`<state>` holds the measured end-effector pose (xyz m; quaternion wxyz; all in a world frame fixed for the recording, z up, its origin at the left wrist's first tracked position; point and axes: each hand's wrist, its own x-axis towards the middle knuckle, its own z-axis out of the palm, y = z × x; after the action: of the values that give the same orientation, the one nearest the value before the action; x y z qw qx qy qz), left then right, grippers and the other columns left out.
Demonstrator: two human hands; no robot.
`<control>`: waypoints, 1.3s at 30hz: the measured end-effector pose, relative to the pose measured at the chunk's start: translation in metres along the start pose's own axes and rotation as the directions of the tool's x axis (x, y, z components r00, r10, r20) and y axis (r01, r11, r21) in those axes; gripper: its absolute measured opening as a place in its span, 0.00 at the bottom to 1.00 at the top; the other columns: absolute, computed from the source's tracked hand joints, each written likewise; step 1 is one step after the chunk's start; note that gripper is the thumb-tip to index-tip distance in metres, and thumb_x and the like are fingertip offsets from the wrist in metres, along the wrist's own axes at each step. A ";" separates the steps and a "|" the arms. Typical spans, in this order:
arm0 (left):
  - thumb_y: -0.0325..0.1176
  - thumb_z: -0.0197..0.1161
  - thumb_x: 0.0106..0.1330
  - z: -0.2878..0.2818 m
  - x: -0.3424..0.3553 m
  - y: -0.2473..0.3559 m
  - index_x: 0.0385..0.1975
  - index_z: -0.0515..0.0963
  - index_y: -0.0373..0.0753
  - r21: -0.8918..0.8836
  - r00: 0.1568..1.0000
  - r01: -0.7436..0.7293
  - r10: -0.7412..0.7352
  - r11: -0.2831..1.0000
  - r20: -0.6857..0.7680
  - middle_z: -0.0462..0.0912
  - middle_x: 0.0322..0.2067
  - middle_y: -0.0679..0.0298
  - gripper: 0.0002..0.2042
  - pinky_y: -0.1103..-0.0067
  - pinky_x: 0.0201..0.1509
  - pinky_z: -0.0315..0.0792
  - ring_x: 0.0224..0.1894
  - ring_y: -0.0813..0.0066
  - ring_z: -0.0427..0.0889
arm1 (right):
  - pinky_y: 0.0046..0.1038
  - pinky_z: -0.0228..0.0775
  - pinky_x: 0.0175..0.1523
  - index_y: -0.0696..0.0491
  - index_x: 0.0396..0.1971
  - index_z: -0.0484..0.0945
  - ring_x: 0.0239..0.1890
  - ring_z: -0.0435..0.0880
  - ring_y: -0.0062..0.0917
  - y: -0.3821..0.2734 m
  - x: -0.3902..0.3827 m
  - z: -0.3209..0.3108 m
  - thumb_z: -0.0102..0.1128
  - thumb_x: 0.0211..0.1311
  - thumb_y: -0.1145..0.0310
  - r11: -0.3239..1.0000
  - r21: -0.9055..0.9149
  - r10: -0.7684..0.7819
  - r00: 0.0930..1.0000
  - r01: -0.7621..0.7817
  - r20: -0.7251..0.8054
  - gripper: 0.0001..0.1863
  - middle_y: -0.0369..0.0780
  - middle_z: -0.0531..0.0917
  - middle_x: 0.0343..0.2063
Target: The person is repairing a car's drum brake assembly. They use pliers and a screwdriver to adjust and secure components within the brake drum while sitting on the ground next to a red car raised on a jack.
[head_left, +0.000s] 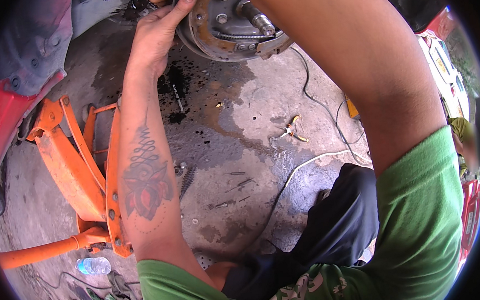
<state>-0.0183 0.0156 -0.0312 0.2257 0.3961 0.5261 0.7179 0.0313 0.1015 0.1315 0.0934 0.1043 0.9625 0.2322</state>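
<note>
At the top of the head view is an opened drum brake assembly (pixel 223 33), with a rusty curved brake shoe, a coil spring (pixel 238 37) and a stub axle (pixel 257 19). My left hand (pixel 159 34) grips the left rim of its backing plate. The thumb lies along the edge; the other fingers are bent and partly hidden. My right arm (pixel 349 50) crosses above the assembly and leaves the picture at the top edge. A bit of skin shows just above my left hand, perhaps part of my right hand, but its fingers are hidden.
An orange jack-like steel frame (pixel 74 176) stands left, beside a red body panel (pixel 2 120). Pliers (pixel 292 130), cables (pixel 307 85) and small metal parts (pixel 221 205) lie on the oil-stained concrete. A water bottle (pixel 93 265) lies lower left.
</note>
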 end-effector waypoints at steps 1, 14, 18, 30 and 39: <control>0.62 0.78 0.54 0.001 0.000 0.000 0.50 0.83 0.27 -0.008 1.000 -0.020 0.020 1.000 0.002 0.86 0.43 0.55 0.40 0.74 0.55 0.74 0.48 0.70 0.83 | 0.42 0.80 0.48 0.56 0.41 0.89 0.45 0.89 0.41 -0.001 0.000 0.000 0.62 0.61 0.61 1.000 0.000 0.001 1.000 -0.001 -0.005 0.17 0.51 0.88 0.41; 0.59 0.78 0.55 0.011 -0.011 0.010 0.42 0.86 0.30 -0.012 0.982 -0.171 0.169 0.985 -0.081 0.87 0.34 0.61 0.33 0.79 0.44 0.76 0.39 0.78 0.82 | 0.43 0.79 0.45 0.57 0.37 0.88 0.39 0.89 0.44 -0.028 -0.047 0.018 0.62 0.63 0.58 0.971 0.236 0.161 0.605 0.045 -0.780 0.17 0.52 0.87 0.34; 0.57 0.77 0.59 0.009 -0.011 0.012 0.37 0.86 0.31 0.031 0.992 -0.112 0.113 0.993 -0.046 0.84 0.29 0.66 0.29 0.81 0.40 0.73 0.35 0.81 0.78 | 0.25 0.71 0.27 0.56 0.25 0.82 0.19 0.80 0.21 -0.089 -0.124 0.114 0.64 0.70 0.64 0.581 0.583 0.643 0.118 0.567 -0.756 0.14 0.36 0.81 0.16; 0.59 0.68 0.67 0.005 -0.009 0.016 0.58 0.75 0.24 0.058 1.000 -0.028 0.027 0.998 0.009 0.83 0.52 0.52 0.38 0.61 0.64 0.72 0.56 0.63 0.81 | 0.27 0.76 0.35 0.58 0.45 0.77 0.27 0.81 0.23 -0.111 -0.091 0.230 0.58 0.76 0.59 -0.788 0.483 0.444 0.896 0.382 0.016 0.16 0.43 0.86 0.35; 0.63 0.77 0.52 0.007 0.001 0.007 0.40 0.86 0.25 0.164 0.993 0.031 -0.012 0.986 -0.120 0.84 0.31 0.56 0.38 0.74 0.38 0.75 0.35 0.71 0.80 | 0.30 0.72 0.50 0.54 0.58 0.73 0.41 0.80 0.24 -0.096 -0.074 0.266 0.48 0.77 0.42 -0.881 0.376 0.283 0.957 0.288 -0.069 0.29 0.42 0.82 0.55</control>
<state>-0.0127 0.0175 -0.0237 0.1681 0.3645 0.6006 0.6915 0.1477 0.1138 -0.1365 -0.2233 0.0709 0.4272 -0.8732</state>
